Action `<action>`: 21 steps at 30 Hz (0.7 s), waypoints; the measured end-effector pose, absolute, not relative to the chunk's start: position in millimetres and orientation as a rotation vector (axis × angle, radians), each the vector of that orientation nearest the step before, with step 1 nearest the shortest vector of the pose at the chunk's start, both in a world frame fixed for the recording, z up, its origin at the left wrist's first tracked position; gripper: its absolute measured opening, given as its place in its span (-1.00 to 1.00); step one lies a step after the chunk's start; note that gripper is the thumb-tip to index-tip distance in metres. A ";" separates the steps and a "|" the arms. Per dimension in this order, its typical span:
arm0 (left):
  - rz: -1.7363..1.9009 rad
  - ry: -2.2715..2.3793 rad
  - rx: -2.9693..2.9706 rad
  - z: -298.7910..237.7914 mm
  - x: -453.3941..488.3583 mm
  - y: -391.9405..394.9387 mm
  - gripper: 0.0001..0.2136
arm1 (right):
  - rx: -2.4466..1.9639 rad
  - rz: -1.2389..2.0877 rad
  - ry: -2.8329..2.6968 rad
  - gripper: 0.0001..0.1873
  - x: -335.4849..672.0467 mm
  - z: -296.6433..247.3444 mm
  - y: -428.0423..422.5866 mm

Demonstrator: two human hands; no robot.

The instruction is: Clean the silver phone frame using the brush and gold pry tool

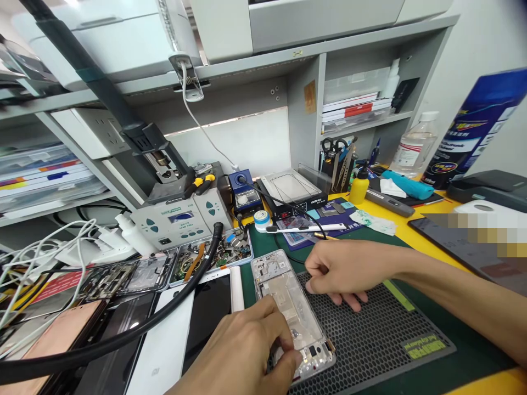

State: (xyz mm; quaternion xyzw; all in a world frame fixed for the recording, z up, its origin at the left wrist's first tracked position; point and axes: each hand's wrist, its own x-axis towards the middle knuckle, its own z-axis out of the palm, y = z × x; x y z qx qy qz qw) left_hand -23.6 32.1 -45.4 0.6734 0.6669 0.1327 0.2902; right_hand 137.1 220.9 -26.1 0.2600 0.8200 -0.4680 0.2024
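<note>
An opened phone frame (284, 296) with bare metal insides lies on a black perforated mat (370, 334). My left hand (242, 351) grips the frame's near end, thumb and fingers wrapped over its lower edge. My right hand (341, 269) rests on the mat just right of the frame, fingers curled loosely; whether anything is pinched in them is hidden. A green work mat (415, 307) lies beneath the perforated one.
A white phone (197, 318) lies left of the frame under a thick black hose (177, 296). Behind stand a parts tray (214, 255), a grey rework station (181, 216), a heating plate (292, 189), a yellow bottle (359, 186) and a clear bottle (414, 145). Tangled white cables (45, 247) fill the left.
</note>
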 end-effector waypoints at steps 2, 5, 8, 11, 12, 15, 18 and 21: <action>0.353 1.783 1.796 -45.7 -24.5 32.5 -0.90 | 0.743 -1.281 2.305 -0.68 137.8 -26.4 224.2; 0.389 1.775 1.814 -46.4 -26.6 32.7 -0.87 | 0.750 -1.253 2.315 -0.68 138.0 -27.7 225.9; 0.460 1.786 1.869 -47.8 -27.8 32.6 -0.83 | 0.749 -1.246 2.318 -0.68 137.5 -29.0 225.3; 0.492 1.811 1.884 -50.1 -26.1 32.4 -0.85 | 0.750 -1.249 2.322 -0.69 137.2 -29.4 224.7; 0.493 1.826 1.876 -51.0 -25.0 32.5 -0.86 | 0.751 -1.249 2.323 -0.69 137.3 -29.2 224.6; 0.488 1.891 1.839 -53.9 -21.8 33.4 -0.88 | 0.752 -1.241 2.326 -0.69 137.8 -27.5 225.0; 0.480 1.929 1.811 -55.1 -19.9 34.7 -0.89 | 0.758 -1.219 2.329 -0.69 138.9 -25.5 227.0; 0.481 1.933 1.797 -54.3 -19.5 35.3 -0.88 | 0.768 -1.202 2.342 -0.69 139.9 -25.3 229.8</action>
